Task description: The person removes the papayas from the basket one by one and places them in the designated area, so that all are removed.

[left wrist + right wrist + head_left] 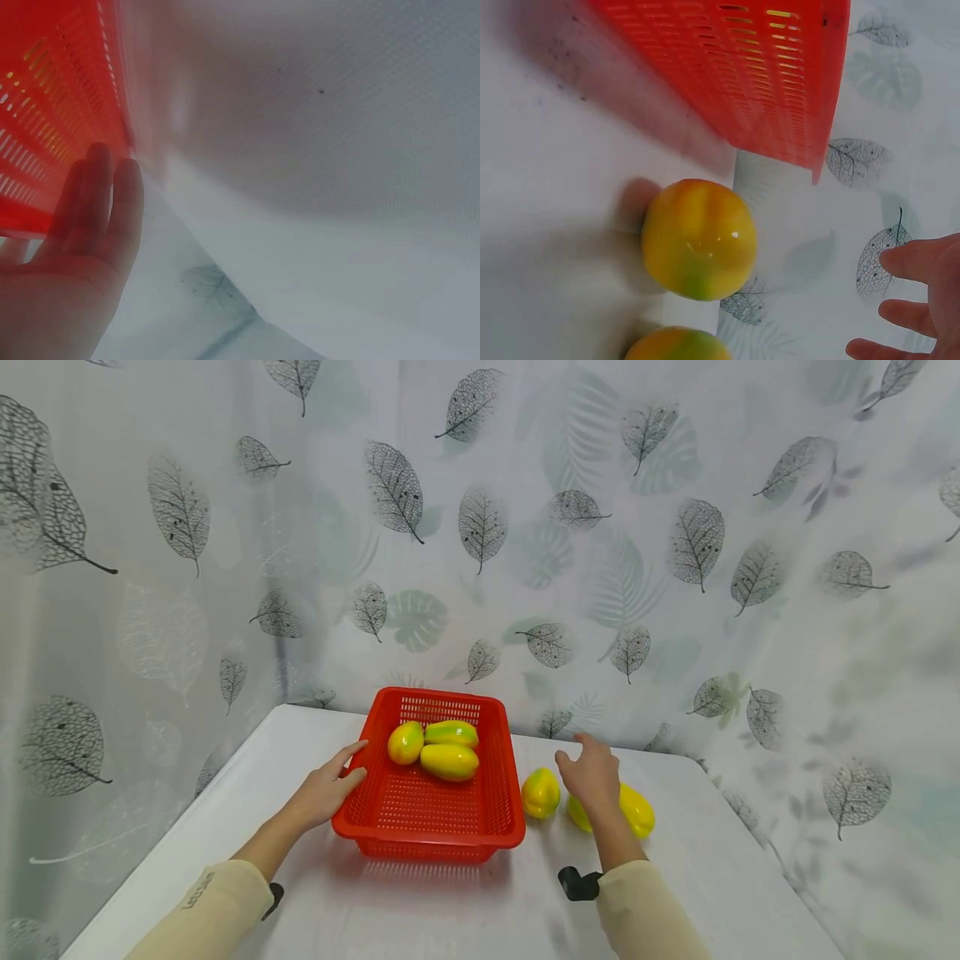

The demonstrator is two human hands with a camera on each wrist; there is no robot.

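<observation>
A red plastic basket (427, 837) stands on the white table, with three yellow-green, papaya-like fruits (450, 762) lying toward its far end. My left hand (324, 789) is at the basket's left rim; in the left wrist view its straight fingers (126, 199) lie along the perforated outer wall. To the basket's right sits another such fruit (541, 793), also seen in the right wrist view as a rounded yellow fruit (699, 240). Over the table's right side hovers my right hand (592, 772), fingers spread and holding nothing. Beneath it, more yellow fruit (637, 811) is partly hidden by the hand and forearm.
The white table (405, 918) meets a curtain (480, 610) printed with grey leaves at its back and sides. A dark camera mount (577, 883) sticks out from the right wrist.
</observation>
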